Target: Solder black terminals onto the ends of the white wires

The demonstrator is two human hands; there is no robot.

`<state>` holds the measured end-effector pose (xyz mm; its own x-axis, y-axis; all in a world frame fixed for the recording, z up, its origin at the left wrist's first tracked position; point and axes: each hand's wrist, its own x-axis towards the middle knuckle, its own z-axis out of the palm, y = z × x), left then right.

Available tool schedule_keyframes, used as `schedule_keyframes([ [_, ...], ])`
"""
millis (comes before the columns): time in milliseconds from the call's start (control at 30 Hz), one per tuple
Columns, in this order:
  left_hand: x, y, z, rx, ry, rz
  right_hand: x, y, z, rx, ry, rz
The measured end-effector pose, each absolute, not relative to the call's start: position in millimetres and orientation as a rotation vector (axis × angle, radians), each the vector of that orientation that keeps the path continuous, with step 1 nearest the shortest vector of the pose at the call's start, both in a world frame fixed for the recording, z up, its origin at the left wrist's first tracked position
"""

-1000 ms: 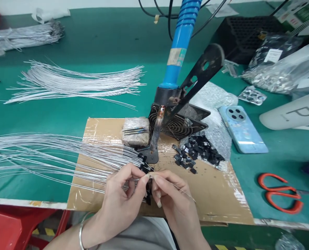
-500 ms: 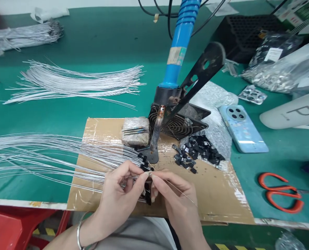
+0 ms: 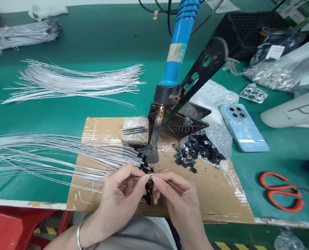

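Both hands meet fingertip to fingertip over the cardboard. My left hand [image 3: 124,196] is closed in a pinch on the end of a thin white wire [image 3: 137,178]. Facing it, my right hand [image 3: 179,198] pinches a thin, shiny length of wire [image 3: 182,191] that slants across its fingers. What lies exactly between the fingertips is too small to make out. Behind and under the hands is a row of small black connectors [image 3: 143,163] on the ends of a spread of white wires [image 3: 92,149]. The hands partly cover this row.
A blue-handled soldering iron [image 3: 172,62] stands tip-down in a holder just beyond my hands, near a fan [image 3: 179,121] and a block with metal rods [image 3: 135,135]. Loose black connectors [image 3: 203,149] lie right, then a phone [image 3: 244,126] and scissors [image 3: 282,192]. More white wires [image 3: 78,81] lie behind.
The fingertips have shifted slightly downward, and my right hand has tilted a little with its thin wire. Both pinches stay closed. The view has moved very slightly.
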<state>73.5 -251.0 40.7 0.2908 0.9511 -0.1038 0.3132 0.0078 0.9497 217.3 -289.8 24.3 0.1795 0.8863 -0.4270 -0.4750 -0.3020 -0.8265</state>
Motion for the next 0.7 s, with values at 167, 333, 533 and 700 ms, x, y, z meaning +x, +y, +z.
schedule_keyframes([
  [167,71.3,-253.2,39.5,1.555,1.23,0.757,222.6,-287.9,26.3,-1.228,-0.478,1.48],
  [333,69.5,-252.5,41.7,1.654,1.231,0.713,232.3,-285.1,25.3,-1.236,-0.486,1.591],
  [533,70.2,-252.5,43.1,1.65,1.249,0.72,235.1,-284.3,27.4,-1.24,-0.47,1.634],
  [700,73.0,-254.5,40.7,1.666,1.292,0.731,227.0,-286.4,25.3,-1.223,-0.435,1.562],
])
